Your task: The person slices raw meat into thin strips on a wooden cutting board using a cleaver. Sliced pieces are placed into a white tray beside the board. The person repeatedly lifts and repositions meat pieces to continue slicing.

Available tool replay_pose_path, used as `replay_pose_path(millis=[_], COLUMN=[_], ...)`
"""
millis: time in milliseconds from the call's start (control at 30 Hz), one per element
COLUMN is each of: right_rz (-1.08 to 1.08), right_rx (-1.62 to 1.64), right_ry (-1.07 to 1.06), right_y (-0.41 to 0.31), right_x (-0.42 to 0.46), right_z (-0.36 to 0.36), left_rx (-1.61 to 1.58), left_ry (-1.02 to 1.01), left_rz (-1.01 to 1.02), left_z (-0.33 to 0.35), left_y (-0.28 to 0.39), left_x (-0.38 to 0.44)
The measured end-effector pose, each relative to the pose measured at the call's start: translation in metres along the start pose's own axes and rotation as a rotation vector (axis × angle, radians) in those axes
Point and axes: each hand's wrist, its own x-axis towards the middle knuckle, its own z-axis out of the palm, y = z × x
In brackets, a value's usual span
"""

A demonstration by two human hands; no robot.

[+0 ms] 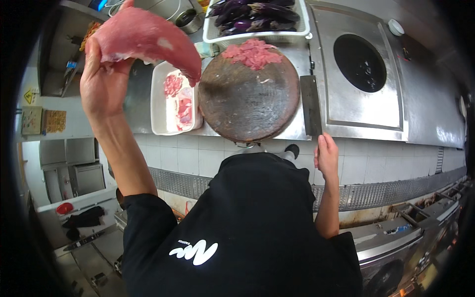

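Note:
My left hand [105, 81] holds up a large piece of raw meat [148, 35], which hangs curved to the right above a white plastic container [155, 100]. Pieces of raw meat [184, 107] lie in that container. In my right hand [327, 154] is the handle of a cleaver [311, 105], whose broad blade is just right of the round wooden chopping block [248, 100]. A heap of sliced raw meat [253, 54] rests on the far part of the block, with a small scrap nearer its middle.
Behind the block stands a white plastic basket [256, 37] of eggplants [256, 15]. A metal pot [190, 23] is at its left. To the right, the steel counter [363, 128] has a dark round opening [360, 63]. A small white bowl [396, 27] sits farther back.

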Motion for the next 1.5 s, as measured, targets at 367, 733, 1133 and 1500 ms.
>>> replay_pose_path(millis=[367,733,1133,1500], right_rz=[-0.059,0.049,0.080,0.071], right_rx=[0.060,-0.026,-0.165,-0.177], right_ry=[0.179,0.335,0.221,0.232], right_y=[-0.002,0.014,0.018,0.004], right_x=[-0.025,-0.033,-0.028,-0.040], right_z=[-0.030,-0.022,0.031,0.070], left_rx=[-0.850,0.766,1.376,1.518], left_ry=[-0.505,0.219,0.120,-0.331], left_rz=[-0.254,-0.835,-0.322,-0.195], left_z=[0.028,-0.212,-0.173,-0.157], left_y=[-0.091,-0.262,-0.359,-0.359], left_x=[0.007,-0.200,-0.105,-0.075])
